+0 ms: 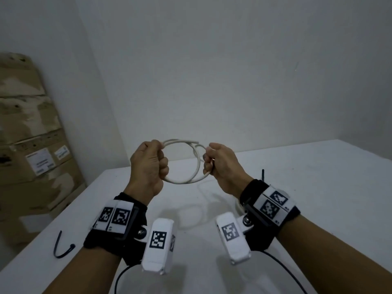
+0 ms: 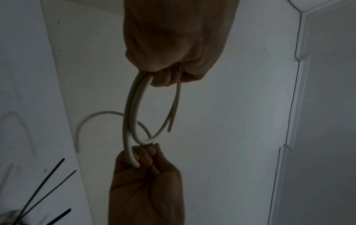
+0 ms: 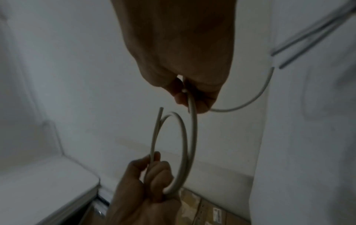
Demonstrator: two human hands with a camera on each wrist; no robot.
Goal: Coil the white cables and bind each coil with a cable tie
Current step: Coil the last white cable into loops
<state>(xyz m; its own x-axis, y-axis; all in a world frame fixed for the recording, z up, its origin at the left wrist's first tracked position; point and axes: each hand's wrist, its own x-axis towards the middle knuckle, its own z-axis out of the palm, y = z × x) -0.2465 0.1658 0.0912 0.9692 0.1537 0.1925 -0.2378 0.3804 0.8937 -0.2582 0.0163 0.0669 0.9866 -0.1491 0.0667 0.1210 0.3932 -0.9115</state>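
A white cable (image 1: 184, 181) is wound into a loose coil of a few turns and held up above the white table (image 1: 307, 209). My left hand (image 1: 152, 162) grips the coil's left side in a fist. My right hand (image 1: 212, 164) grips the right side, fingers curled round the strands. In the left wrist view the coil (image 2: 129, 115) spans from the left hand (image 2: 169, 73) to the right hand (image 2: 146, 158), and a loose end (image 2: 92, 118) arcs away. A black cable tie (image 1: 62, 249) lies bent near the table's left edge.
Stacked cardboard boxes (image 1: 31, 134) stand left of the table against the wall. Another black cable tie (image 1: 263, 175) pokes up behind my right wrist, and several ties (image 2: 48, 187) lie together on the table. A bit of white cable (image 1: 238, 205) shows under the right wrist.
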